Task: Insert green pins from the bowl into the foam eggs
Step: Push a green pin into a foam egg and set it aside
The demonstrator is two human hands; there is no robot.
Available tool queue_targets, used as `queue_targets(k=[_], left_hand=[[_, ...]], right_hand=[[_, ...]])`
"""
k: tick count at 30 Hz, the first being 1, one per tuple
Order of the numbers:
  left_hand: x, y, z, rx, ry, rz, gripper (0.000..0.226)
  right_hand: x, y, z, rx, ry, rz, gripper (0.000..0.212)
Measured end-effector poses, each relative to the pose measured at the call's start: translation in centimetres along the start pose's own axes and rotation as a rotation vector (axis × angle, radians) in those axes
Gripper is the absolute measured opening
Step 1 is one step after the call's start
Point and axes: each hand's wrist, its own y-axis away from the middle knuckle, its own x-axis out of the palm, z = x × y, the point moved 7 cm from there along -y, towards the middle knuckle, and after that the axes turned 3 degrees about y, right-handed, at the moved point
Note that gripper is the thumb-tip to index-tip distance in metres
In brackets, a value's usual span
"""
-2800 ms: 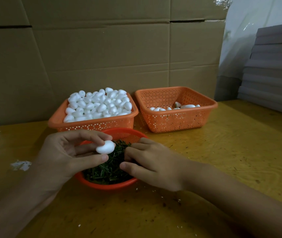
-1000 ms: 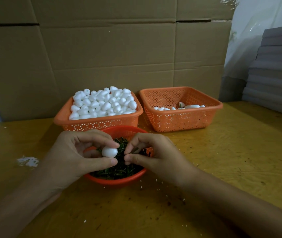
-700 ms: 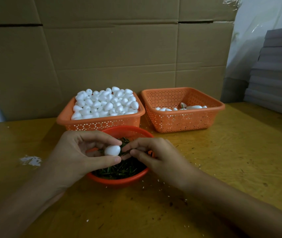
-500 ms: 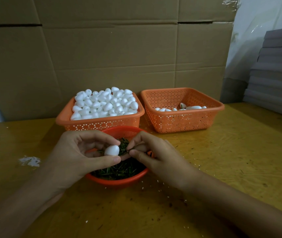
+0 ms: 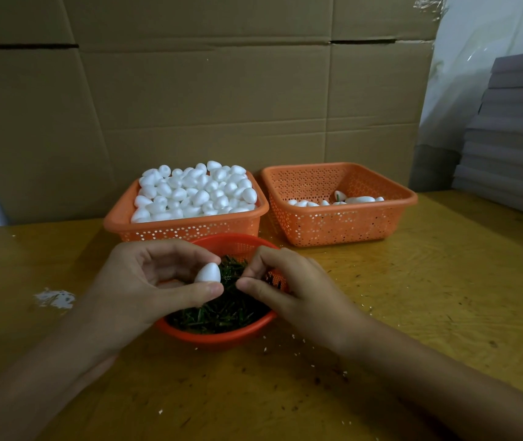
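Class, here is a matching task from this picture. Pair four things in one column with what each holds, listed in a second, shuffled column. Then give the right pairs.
Column one
1. left basket
2. right basket
3. bowl
4. left hand

Column two
A. green pins
B. single foam egg
C. heap of eggs
D. few eggs on the bottom

Pairs: 1-C, 2-D, 3-A, 4-B

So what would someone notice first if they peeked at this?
Probably the hands in the middle: the left hand holds a white foam egg over the red bowl of green pins, and the right hand pinches beside it, seemingly on one of them. Behind stand two orange baskets, the left basket heaped with white eggs, the right basket holding only a few.
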Motion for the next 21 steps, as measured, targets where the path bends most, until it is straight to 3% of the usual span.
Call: queue_targets(k=[10, 21], left_hand=[[-0.2, -0.02, 0.09, 0.0, 0.029, -0.035, 0.046], [-0.6, -0.15, 0.5, -0.036, 0.15, -0.1, 0.042]], right_hand=[[-0.72, -0.03, 0.2, -0.007, 0.205, -0.077, 0.002], [-0.72, 0.36, 0.36, -0.005, 0.134, -0.137, 0.005]])
